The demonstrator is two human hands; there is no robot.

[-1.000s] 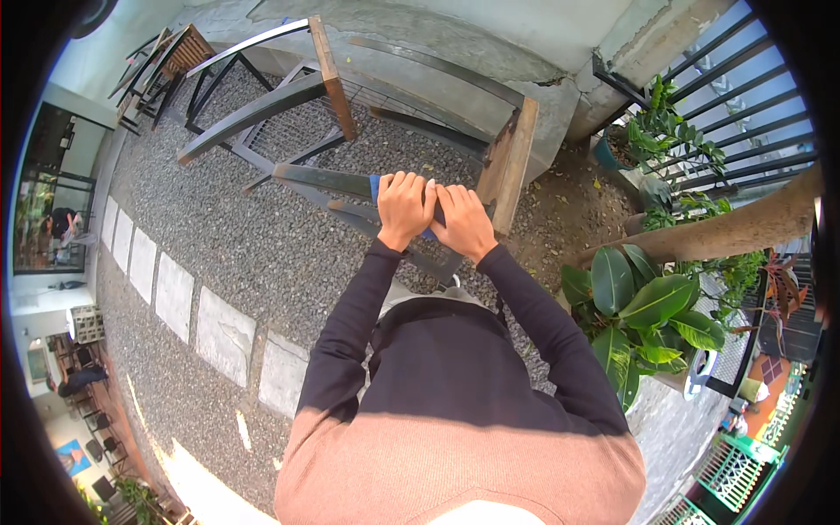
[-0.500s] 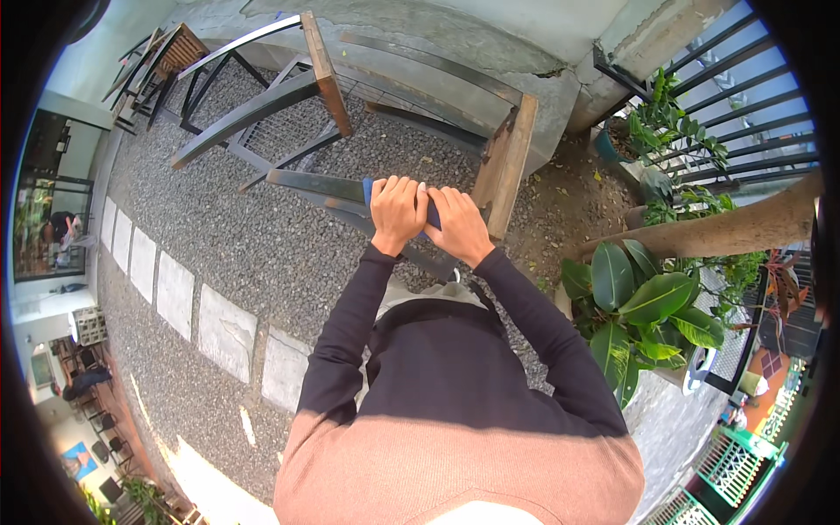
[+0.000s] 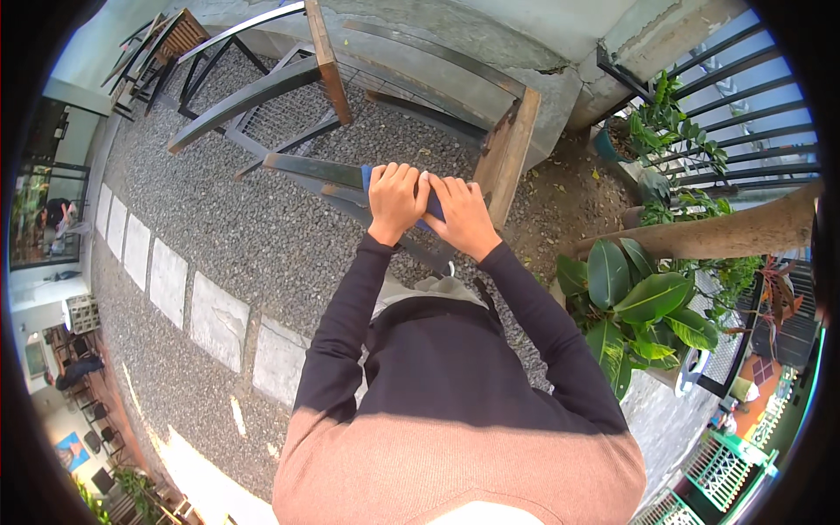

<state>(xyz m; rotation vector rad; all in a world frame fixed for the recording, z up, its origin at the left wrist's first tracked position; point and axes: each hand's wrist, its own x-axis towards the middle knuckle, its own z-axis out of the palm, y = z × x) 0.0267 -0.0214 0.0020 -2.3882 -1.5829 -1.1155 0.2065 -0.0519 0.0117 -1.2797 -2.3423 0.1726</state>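
A blue sheet point(image 3: 435, 206), cloth or sandpaper, I cannot tell which, is folded over a dark leg point(image 3: 311, 167) of a tipped-over piece of furniture. My left hand point(image 3: 397, 203) is closed over the sheet and leg, its fingers curled across the top. Right beside it, my right hand point(image 3: 461, 217) grips the same sheet, with the thumbs close together. Blue shows between the hands and at the left hand's outer side. The leg runs left from my hands to a free end; at the right stands the furniture's brown wooden board point(image 3: 509, 162).
Another tipped piece of furniture point(image 3: 328, 66) with dark legs lies farther back on the grey gravel point(image 3: 289, 236). Pale stepping slabs point(image 3: 219, 319) run along the left. A leafy plant point(image 3: 643, 297) and a tree trunk point(image 3: 726, 229) stand at the right, near a barred fence point(image 3: 744, 92).
The view has shifted slightly. My right hand sits a little farther right, and more blue shows between my hands. Both hands keep their grip on the sheet.
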